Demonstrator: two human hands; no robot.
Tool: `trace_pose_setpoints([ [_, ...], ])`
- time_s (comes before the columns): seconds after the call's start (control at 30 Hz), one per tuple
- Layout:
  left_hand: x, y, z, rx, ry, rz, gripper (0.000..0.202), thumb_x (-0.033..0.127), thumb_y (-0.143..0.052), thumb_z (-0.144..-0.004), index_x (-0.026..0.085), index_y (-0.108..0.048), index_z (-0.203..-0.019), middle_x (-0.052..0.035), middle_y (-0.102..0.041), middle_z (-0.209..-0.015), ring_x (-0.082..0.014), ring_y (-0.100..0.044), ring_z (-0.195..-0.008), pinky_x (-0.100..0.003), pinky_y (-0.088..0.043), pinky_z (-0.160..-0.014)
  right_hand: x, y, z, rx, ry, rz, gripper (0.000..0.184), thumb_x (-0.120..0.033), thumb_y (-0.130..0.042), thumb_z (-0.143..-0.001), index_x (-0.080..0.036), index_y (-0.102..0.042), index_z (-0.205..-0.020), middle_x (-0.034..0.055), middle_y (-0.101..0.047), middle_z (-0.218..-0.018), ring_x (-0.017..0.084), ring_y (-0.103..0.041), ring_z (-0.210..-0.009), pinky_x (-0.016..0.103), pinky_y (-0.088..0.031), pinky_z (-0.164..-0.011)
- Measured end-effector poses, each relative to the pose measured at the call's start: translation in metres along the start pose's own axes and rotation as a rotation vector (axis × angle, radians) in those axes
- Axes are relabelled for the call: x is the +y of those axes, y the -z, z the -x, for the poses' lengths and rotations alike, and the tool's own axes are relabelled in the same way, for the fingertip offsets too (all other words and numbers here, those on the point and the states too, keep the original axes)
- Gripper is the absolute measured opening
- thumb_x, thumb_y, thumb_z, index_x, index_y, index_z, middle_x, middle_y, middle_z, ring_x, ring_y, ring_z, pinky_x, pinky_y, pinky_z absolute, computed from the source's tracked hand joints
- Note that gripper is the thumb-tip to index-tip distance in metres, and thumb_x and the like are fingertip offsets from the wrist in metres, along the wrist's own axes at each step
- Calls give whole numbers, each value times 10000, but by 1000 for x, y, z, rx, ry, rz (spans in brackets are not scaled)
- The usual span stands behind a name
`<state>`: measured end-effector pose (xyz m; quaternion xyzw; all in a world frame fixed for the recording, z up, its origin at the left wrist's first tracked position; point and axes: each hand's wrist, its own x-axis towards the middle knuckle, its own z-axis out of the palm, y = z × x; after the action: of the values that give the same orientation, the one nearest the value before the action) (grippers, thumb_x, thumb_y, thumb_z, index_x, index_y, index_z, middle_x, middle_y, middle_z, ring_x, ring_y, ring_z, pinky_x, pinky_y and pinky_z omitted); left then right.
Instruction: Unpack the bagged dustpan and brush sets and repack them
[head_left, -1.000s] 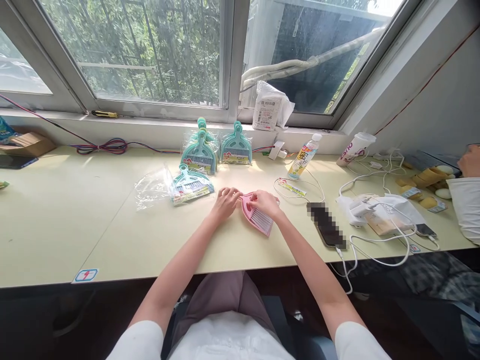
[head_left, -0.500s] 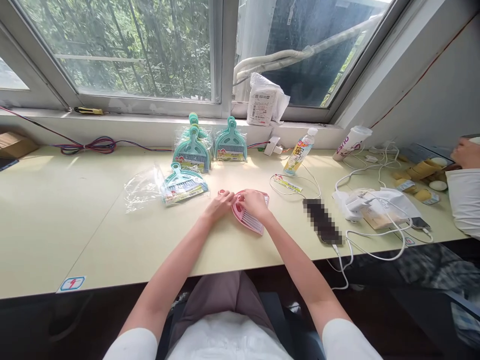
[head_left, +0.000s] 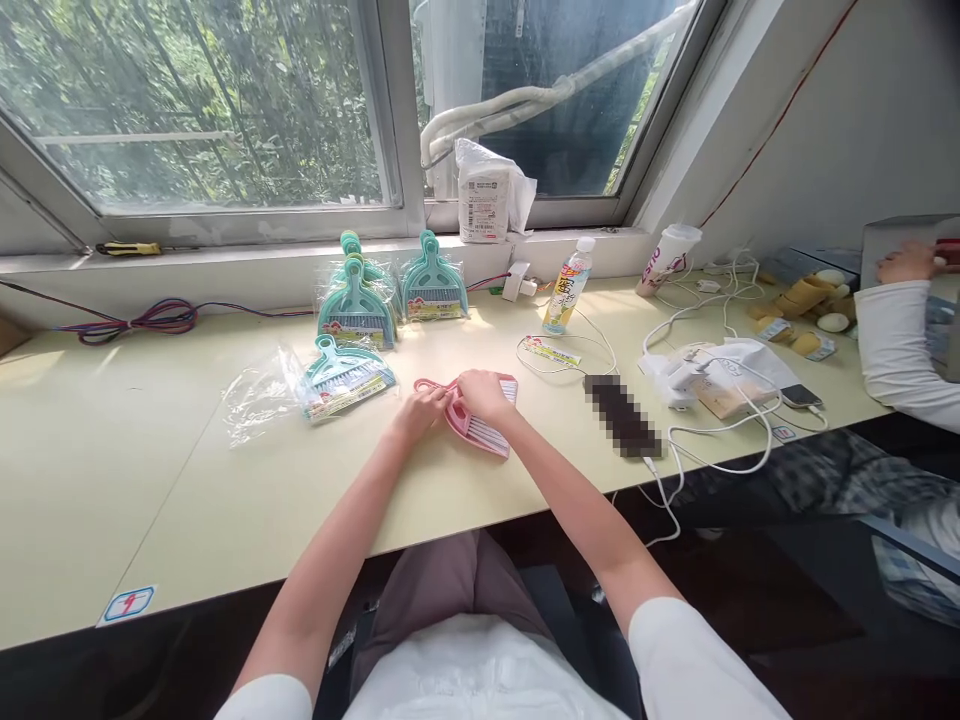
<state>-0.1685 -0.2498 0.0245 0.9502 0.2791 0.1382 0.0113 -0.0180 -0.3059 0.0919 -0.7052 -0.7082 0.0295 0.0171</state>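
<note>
A pink dustpan and brush [head_left: 487, 435] lie nested on the table in front of me, handles to the left and pale bristles to the right. My left hand [head_left: 422, 412] is closed at the handle end. Over the middle of the set, my right hand [head_left: 484, 396] is closed with its fingers bent at the brush's upper part, hiding some of it. A green dustpan and brush set [head_left: 349, 378] lies to the left, partly on a clear plastic bag [head_left: 262, 395]. Behind it lean more bagged green sets [head_left: 356, 305], with another green set [head_left: 433, 280] beside them.
A label card [head_left: 551, 350], a drink bottle [head_left: 568, 287] and a phone [head_left: 626, 415] with white cables are to the right. A paper cup [head_left: 667, 260] stands farther back. Another person's arm [head_left: 896, 330] reaches in at the far right, near yellow items [head_left: 806, 305].
The whole view has shifted as my head turned. My right hand still works at the pink set, and more of the pink handle loop shows above my left hand. The other person's hand has moved.
</note>
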Motion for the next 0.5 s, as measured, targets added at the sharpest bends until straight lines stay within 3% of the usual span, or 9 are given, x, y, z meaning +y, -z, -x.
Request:
trace_pose_setpoints([
  [0.13,-1,1,1,46,-22,44,308,81,-384,-904,175,-652,-1025,-141,-625,-1017,-249,-591,-1015,-372,-502,-854,3,-3,1,22,-11,-43,167,-211,-604,-818,-138,-727,-903,141,-739,-956,249,-693,-879,272,-449,-689],
  [0.23,0,4,0,300,81,195,303,112,-448,-894,211,-623,-1122,-143,-564,-1251,-267,-507,-1218,-455,-424,-1031,10,-2,2,39,-55,-165,191,-351,-635,-804,-200,-730,-871,82,-745,-951,231,-686,-897,266,-451,-723],
  [0.33,6,9,-4,587,297,557,426,218,-474,-917,221,-478,-1343,-142,-451,-1426,-255,-457,-1310,-468,-371,-1097,13,1,0,140,-167,-282,219,-410,-638,-800,-234,-719,-901,47,-737,-1000,216,-676,-937,266,-457,-763],
  [0.4,11,12,-6,525,373,941,451,349,-410,-961,234,-430,-1397,-130,-488,-1412,-253,-522,-1261,-439,-451,-1024,11,2,-5,241,-251,-345,247,-428,-610,-829,-235,-701,-955,50,-724,-1051,210,-669,-950,270,-463,-782],
  [0.5,14,14,-9,182,382,1395,494,467,-410,-956,265,-460,-1404,-95,-564,-1368,-285,-585,-1196,-407,-529,-900,5,0,-15,336,-273,-417,281,-441,-596,-854,-227,-673,-1019,64,-707,-1095,209,-660,-971,275,-469,-805],
])
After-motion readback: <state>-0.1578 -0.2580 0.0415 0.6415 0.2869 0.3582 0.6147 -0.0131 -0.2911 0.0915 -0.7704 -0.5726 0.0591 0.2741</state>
